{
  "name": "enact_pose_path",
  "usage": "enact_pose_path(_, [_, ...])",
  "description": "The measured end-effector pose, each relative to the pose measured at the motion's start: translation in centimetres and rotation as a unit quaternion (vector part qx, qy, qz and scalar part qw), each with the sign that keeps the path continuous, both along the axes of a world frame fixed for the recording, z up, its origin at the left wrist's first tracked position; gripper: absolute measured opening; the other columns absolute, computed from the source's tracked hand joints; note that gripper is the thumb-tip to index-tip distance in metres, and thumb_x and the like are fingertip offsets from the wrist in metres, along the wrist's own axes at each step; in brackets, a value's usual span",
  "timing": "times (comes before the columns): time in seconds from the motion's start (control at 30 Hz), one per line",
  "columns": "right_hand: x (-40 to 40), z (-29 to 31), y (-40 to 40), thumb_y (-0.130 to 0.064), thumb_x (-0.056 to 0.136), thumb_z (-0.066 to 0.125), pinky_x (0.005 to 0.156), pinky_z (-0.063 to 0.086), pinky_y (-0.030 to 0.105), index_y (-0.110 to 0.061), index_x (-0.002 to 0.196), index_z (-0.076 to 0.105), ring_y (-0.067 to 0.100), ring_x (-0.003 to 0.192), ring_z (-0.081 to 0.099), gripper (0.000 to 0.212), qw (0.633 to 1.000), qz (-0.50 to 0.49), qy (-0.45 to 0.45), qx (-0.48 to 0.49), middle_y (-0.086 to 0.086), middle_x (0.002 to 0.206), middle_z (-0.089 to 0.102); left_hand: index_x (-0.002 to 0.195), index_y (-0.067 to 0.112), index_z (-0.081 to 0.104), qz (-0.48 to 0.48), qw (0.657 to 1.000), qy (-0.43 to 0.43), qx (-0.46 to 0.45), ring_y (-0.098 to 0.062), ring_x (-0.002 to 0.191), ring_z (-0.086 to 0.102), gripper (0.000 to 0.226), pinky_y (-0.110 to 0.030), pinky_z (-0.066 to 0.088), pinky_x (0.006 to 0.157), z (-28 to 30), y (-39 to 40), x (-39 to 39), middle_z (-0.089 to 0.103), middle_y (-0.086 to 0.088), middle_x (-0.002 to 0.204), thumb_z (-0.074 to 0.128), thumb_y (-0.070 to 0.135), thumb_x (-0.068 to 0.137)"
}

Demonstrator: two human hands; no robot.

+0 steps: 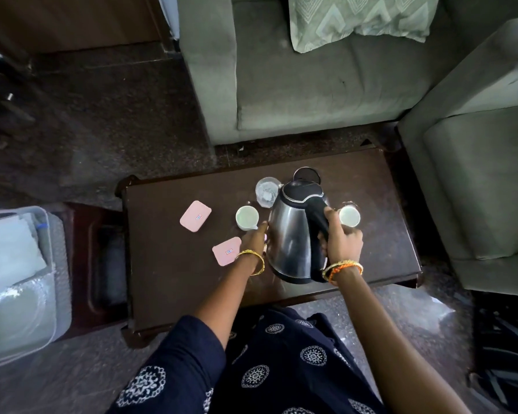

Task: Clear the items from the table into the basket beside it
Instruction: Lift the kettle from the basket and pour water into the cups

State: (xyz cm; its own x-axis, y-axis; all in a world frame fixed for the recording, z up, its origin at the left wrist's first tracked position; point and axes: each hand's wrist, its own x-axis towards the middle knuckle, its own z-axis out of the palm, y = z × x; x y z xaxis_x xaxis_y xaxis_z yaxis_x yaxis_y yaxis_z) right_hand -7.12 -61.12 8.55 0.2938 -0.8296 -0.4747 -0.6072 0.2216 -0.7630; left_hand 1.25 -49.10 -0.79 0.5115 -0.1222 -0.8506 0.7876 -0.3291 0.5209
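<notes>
A shiny steel kettle with a black lid and handle (293,234) sat near the middle of the frame, and it looked tipped up off the dark brown wooden counter (168,282). The right hand (341,240) was wrapped tight around the black handle. The left hand (254,237) lay flat against the kettle's side, fingers mostly straight, gripping nothing.

Still on the counter were two small white cups, one left of the kettle (247,217) and one right of it (350,216). A clear glass (266,192) stood just behind. Two flat pink boxes (195,216) (227,251) lay to the left.

The pale plastic basket (57,282) waited at the left edge of the frame, with some clear and white wrapping inside. I think the clearing had only just begun, since nearly everything was left.
</notes>
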Motion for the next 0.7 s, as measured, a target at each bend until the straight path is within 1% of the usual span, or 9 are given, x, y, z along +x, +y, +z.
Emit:
enact_pose_path(0.07, [-0.4,-0.5,1.3,-0.047,0.073,0.064,0.039,0.037,0.017,-0.011,0.036,0.05,0.008,0.032,0.042,0.053,0.998,0.005,-0.057,0.016,-0.005,0.028,0.046,0.08,0.011,0.059,0.001,0.994,-0.085,0.07,-0.033,0.091,0.061,0.026,-0.037,0.047,0.081,-0.4,1.4,-0.6,0.068,-0.018,0.097,0.054,0.036,0.086])
enact_pose_path(0.13, [-0.6,-0.9,2.5,-0.038,0.077,0.064,0.036,0.033,0.014,-0.009,0.039,0.046,0.008,0.031,0.038,0.051,0.994,0.033,-0.099,0.03,-0.005,0.027,0.042,0.082,0.012,0.061,0.039,0.985,-0.132,0.103,-0.03,0.09,0.062,0.021,-0.031,0.045,0.077,-0.3,3.2,-1.5,0.069,-0.015,0.097,0.056,0.032,0.085])
enact_pose_path(0.2, [-0.8,-1.1,3.7,-0.036,0.075,0.063,0.036,0.032,0.016,-0.011,0.038,0.043,0.011,0.032,0.036,0.049,0.988,0.064,-0.134,0.053,-0.005,0.029,0.04,0.082,0.013,0.061,0.095,0.98,-0.142,0.1,-0.032,0.09,0.063,0.015,-0.035,0.05,0.081,-0.4,5.2,-2.2,0.069,-0.016,0.097,0.057,0.027,0.085])
enact_pose_path(0.27, [-0.8,-1.1,5.0,-0.034,0.073,0.06,0.037,0.031,0.016,-0.007,0.039,0.041,0.013,0.032,0.035,0.048,0.979,0.099,-0.164,0.074,-0.003,0.029,0.038,0.081,0.013,0.061,0.146,0.976,-0.133,0.087,-0.037,0.092,0.064,0.015,-0.048,0.053,0.085,-0.4,7.3,-2.8,0.068,-0.02,0.098,0.055,0.026,0.085])
enact_pose_path(0.37, [-0.3,-0.9,7.5,-0.028,0.07,0.059,0.035,0.032,0.012,-0.007,0.043,0.038,0.01,0.028,0.03,0.04,0.965,0.129,-0.204,0.106,-0.006,0.028,0.033,0.077,0.016,0.059,0.189,0.969,-0.131,0.092,-0.032,0.082,0.064,0.017,-0.05,0.052,0.082,-0.4,10.5,-3.6,0.07,-0.022,0.093,0.055,0.029,0.086])
enact_pose_path(0.47, [0.4,-0.7,11.0,-0.037,0.059,0.061,0.034,0.034,0.013,-0.009,0.038,0.035,0.008,0.027,0.029,0.043,0.954,0.159,-0.214,0.138,-0.008,0.028,0.03,0.074,0.018,0.057,0.256,0.952,-0.143,0.086,-0.028,0.077,0.06,0.017,-0.044,0.051,0.076,0.0,13.8,-4.5,0.068,-0.017,0.084,0.056,0.029,0.086])
enact_pose_path(0.53, [1.1,-0.6,13.4,-0.041,0.057,0.06,0.034,0.033,0.012,-0.002,0.042,0.037,0.009,0.026,0.03,0.048,0.947,0.189,-0.212,0.152,-0.005,0.029,0.029,0.073,0.017,0.056,0.303,0.938,-0.151,0.076,-0.025,0.073,0.055,0.017,-0.039,0.045,0.069,0.4,16.1,-4.9,0.062,-0.013,0.077,0.056,0.027,0.087])
enact_pose_path(0.6, [2.0,-0.5,16.5,-0.042,0.056,0.06,0.034,0.033,0.012,-0.001,0.045,0.036,0.01,0.025,0.031,0.048,0.937,0.221,-0.213,0.167,-0.005,0.03,0.029,0.077,0.016,0.056,0.36,0.914,-0.176,0.058,-0.025,0.073,0.054,0.014,-0.037,0.042,0.069,0.9,19.1,-5.1,0.06,-0.012,0.077,0.055,0.024,0.089])
enact_pose_path(0.7, [3.5,0.1,22.0,-0.042,0.058,0.059,0.035,0.03,0.011,-0.009,0.039,0.036,0.009,0.025,0.032,0.044,0.914,0.278,-0.232,0.181,-0.002,0.03,0.032,0.078,0.018,0.055,0.418,0.87,-0.252,0.066,-0.022,0.066,0.051,0.015,-0.033,0.042,0.061,1.8,24.1,-5.4,0.056,-0.006,0.07,0.052,0.017,0.092])
